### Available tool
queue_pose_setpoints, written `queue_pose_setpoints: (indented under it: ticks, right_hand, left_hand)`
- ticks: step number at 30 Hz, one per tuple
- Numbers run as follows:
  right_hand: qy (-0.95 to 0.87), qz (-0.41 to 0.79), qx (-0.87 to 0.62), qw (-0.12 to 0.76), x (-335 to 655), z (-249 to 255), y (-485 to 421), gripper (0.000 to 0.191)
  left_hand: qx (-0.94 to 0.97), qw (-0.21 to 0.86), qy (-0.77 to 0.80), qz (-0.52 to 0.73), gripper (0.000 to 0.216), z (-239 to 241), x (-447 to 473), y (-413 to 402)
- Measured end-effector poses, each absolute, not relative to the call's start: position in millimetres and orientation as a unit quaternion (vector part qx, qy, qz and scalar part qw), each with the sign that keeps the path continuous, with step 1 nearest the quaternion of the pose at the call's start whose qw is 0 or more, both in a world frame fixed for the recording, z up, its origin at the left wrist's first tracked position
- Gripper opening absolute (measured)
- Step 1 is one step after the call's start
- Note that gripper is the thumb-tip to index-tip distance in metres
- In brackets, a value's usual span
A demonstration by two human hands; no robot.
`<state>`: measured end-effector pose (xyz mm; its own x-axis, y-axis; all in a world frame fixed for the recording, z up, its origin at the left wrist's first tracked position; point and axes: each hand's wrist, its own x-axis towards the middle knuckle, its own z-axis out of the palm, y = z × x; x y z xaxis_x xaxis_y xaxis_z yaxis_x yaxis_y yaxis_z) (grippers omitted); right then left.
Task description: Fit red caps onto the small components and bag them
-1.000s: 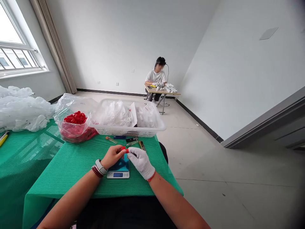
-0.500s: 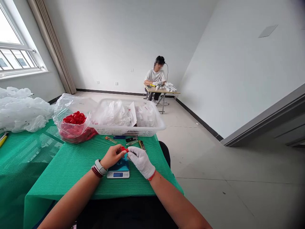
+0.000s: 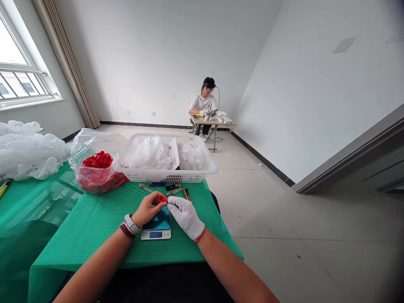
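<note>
Red plastic cap (image 3: 163,198) sits pinched above a digital pocket scale (image 3: 155,235) on a green mesh tablecloth (image 3: 94,219), its small body held just over the scale's teal platform. A person's bare left hand (image 3: 147,209) curls nearly closed around it, while the white knit-gloved right hand (image 3: 186,217) comes in from the other side, fingertips at the cap's end; whether those fingers grip it or only touch it cannot be told. A clear plastic bag of matching red caps (image 3: 96,176) slumps against a white plastic basket (image 3: 167,177) packed with clear bagged items. A loose grip could cost the cap: the smooth plastic could slip from the knit glove and roll off the cloth. A knock to the slumped bag could spill caps, and a nudge to the light scale could throw off its reading. Its blue-lit display is too small to read, and no brand or label is legible on the scale, bag or the small items by the basket. Another worker (image 3: 204,103) sits at a far table.
</note>
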<state>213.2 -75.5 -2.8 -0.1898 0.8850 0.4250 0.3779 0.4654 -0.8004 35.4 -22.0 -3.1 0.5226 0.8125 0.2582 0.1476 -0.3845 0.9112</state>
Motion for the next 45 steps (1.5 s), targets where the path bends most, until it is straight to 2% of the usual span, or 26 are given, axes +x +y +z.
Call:
queue_pose_setpoints:
  ticks: [3,6,10,14,21,28,33,39,45]
  right_hand:
    - [-0.693,0.331,-0.432,0.473,211.5,0.0,-77.5,0.021]
    - [-0.705,0.32,-0.428,0.466,211.3,2.3,-79.0,0.023]
    - [-0.752,0.214,-0.429,0.452,213.7,-1.6,-78.4,0.019]
    - [-0.768,0.121,-0.432,0.458,216.0,-10.6,-76.0,0.023]
    - [-0.715,0.25,-0.444,0.479,210.4,1.1,-79.9,0.023]
    - [-0.742,0.208,-0.43,0.47,211.6,3.2,-80.8,0.02]
    - [-0.76,0.141,-0.421,0.474,214.5,-9.0,-77.2,0.026]
    - [-0.715,0.262,-0.431,0.484,212.1,0.9,-79.0,0.021]
    - [-0.666,0.351,-0.427,0.501,210.8,-1.0,-78.0,0.02]
  left_hand:
    - [0.74,0.46,0.331,0.362,0.032,-2.2,34.8,-22.6]
    - [0.737,0.473,0.35,0.332,0.039,-1.6,34.6,-23.5]
    - [0.74,0.476,0.354,0.317,0.045,-1.8,35.4,-23.5]
    - [0.728,0.503,0.332,0.326,0.042,-1.6,36.6,-23.2]
    - [0.717,0.524,0.292,0.353,0.035,-2.9,36.9,-22.4]
    - [0.756,0.455,0.341,0.324,0.047,0.8,37.0,-24.6]
    - [0.73,0.495,0.334,0.332,0.048,-2.3,38.8,-22.8]
    - [0.758,0.432,0.326,0.364,0.031,1.5,37.1,-26.6]
    - [0.767,0.4,0.339,0.369,0.029,1.5,36.4,-27.6]
